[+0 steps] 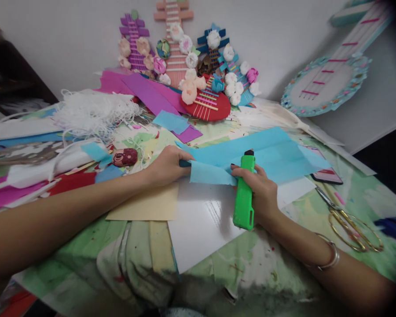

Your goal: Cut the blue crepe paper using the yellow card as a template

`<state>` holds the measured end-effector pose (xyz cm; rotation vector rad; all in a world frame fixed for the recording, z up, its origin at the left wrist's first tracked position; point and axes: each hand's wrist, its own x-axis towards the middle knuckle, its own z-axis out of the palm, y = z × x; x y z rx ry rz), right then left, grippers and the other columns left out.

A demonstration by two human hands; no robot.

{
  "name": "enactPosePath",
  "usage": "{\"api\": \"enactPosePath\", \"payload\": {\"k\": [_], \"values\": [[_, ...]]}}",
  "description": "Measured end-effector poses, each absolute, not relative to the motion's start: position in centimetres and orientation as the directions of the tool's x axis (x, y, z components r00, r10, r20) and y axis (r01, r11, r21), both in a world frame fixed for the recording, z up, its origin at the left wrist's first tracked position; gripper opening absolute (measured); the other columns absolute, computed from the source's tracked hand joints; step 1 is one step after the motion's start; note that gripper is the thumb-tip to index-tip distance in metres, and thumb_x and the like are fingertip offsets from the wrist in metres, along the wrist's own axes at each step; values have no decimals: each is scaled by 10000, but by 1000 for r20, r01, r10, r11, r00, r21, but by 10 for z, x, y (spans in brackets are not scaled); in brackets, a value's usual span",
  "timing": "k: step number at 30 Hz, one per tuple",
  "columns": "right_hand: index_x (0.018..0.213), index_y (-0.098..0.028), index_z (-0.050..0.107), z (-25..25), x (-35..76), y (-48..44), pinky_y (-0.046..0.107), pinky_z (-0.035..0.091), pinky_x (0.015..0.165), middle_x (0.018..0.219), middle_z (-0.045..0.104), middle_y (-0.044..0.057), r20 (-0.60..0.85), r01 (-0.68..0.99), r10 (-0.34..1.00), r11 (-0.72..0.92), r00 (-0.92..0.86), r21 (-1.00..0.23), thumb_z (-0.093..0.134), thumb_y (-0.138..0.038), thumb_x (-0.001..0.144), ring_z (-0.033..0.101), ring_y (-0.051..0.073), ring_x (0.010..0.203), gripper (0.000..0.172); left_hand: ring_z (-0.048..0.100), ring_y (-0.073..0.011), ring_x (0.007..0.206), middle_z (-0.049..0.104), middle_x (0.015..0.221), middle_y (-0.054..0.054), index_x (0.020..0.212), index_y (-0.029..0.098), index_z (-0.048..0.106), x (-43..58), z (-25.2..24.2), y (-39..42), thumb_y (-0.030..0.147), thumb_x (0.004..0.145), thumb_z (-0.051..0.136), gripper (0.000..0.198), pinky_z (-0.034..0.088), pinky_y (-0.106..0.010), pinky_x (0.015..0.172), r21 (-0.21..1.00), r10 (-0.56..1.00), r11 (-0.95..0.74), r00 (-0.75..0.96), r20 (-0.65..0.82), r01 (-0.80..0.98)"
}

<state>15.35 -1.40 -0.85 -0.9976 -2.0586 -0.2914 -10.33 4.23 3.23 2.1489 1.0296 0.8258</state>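
A large sheet of light blue paper (260,152) lies over white sheets, with a folded flap (211,173) at its near left edge. My left hand (170,165) is closed on the left end of this blue paper, thumb and fingers pinched together, with a dark, narrow thing partly hidden under them. In my right hand (264,191) is a bright green utility knife (244,193), held upright between thumb and palm while the fingertips touch the blue paper's near edge. Beneath both hands are a glossy white sheet (198,229) and a cream sheet (145,204).
Gold-handled scissors (346,222) and a phone (331,175) lie at the right. Tangled white string (92,112), purple strips (148,94) and a dark red object (125,157) are at the left. Decorated paper instruments (206,105) stand along the wall.
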Motion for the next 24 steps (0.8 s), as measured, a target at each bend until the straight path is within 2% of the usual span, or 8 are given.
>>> {"api": "enactPosePath", "payload": {"k": [5,11,18,24], "values": [[1041,-179,602,-8,154,-14,538,476,967,1010,751,124,736,748,573,649,-360,-139,534,-53,866,731,247,867,226,572,-106,584,687,638,-3,701,132,748,-103,31,42,236,667,612,175,428,-173,540,771,835,-489,474,279,407],[1036,-186,596,-7,153,-15,519,480,961,966,757,105,736,748,575,648,-357,-144,516,-50,874,730,242,894,226,508,-80,496,604,547,24,665,124,727,-102,33,42,254,672,627,163,386,-161,463,797,839,-468,474,266,382],[1037,-198,591,-8,153,-15,516,476,960,998,758,97,733,758,582,637,-352,-142,517,-65,875,733,235,878,223,517,-86,514,615,560,16,603,135,694,-103,33,42,264,671,629,160,395,-159,465,816,844,-451,470,259,362],[1020,-200,608,-8,154,-14,523,473,961,1015,756,105,739,769,594,618,-318,-165,534,-144,894,731,242,856,157,542,-91,528,641,593,18,673,134,736,-102,32,44,254,667,663,141,414,-154,472,828,852,-441,452,264,348]]}}
